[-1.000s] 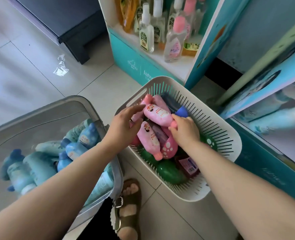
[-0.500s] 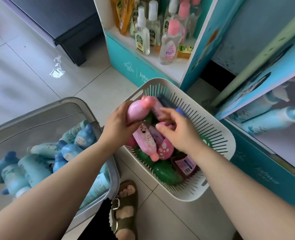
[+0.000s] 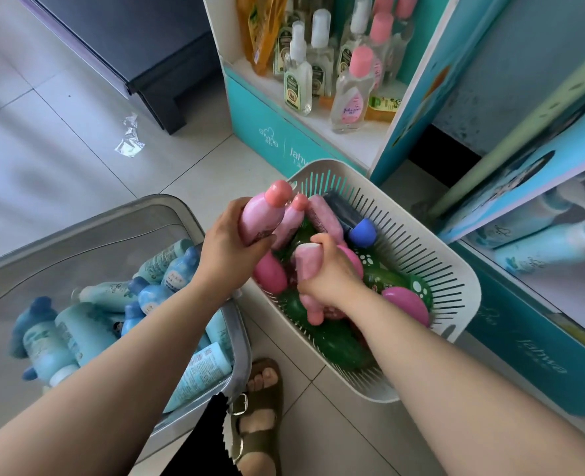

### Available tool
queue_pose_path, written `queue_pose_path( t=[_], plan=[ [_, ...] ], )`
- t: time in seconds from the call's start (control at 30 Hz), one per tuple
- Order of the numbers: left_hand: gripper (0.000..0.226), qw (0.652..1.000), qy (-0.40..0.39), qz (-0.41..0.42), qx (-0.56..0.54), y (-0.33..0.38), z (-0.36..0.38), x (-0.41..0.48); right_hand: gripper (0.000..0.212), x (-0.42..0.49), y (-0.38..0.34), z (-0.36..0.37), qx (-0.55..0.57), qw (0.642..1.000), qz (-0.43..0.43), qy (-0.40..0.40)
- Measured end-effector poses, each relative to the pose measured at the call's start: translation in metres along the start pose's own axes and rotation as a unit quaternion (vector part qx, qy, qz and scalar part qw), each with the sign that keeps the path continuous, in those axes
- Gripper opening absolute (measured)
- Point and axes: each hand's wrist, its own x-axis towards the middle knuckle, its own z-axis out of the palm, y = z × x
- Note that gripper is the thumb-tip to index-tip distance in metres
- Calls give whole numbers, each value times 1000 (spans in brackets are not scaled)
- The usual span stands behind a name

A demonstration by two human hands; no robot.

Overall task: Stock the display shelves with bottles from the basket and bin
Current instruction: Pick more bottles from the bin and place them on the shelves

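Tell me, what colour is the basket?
White, or off-white: the slotted basket, seen from the head camera.

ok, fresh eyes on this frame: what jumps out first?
Both hands over the white slotted basket at centre: the left hand grips two pink bottles caps up, the right hand is closed on another pink bottle pointing cap down. Left of that, a grey bin piled with blue bottles. Up top, a teal shelf already holds clear bottles.
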Motion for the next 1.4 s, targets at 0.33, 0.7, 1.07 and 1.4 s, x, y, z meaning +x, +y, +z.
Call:
queue_pose_path(
  t=[0.33, 0.7, 1.07, 1.4],
  plan=[
    [53, 983, -139, 17, -116, 67, -25, -21, 50, -99, 17, -115, 583, 800, 51, 134],
    [35, 844, -280, 76, -450, 221, -68, -73, 52, -234, -30, -198, 651, 754, 55, 65],
    [42, 825, -328, 140, -438, 346, -98, -123, 48, -333, -38, -260, 564, 802, -141, 135],
    [35, 775, -340, 98, -524, 419, -110, -149, 72, -401, -41, -323, 576, 751, -244, 209]
  ],
)
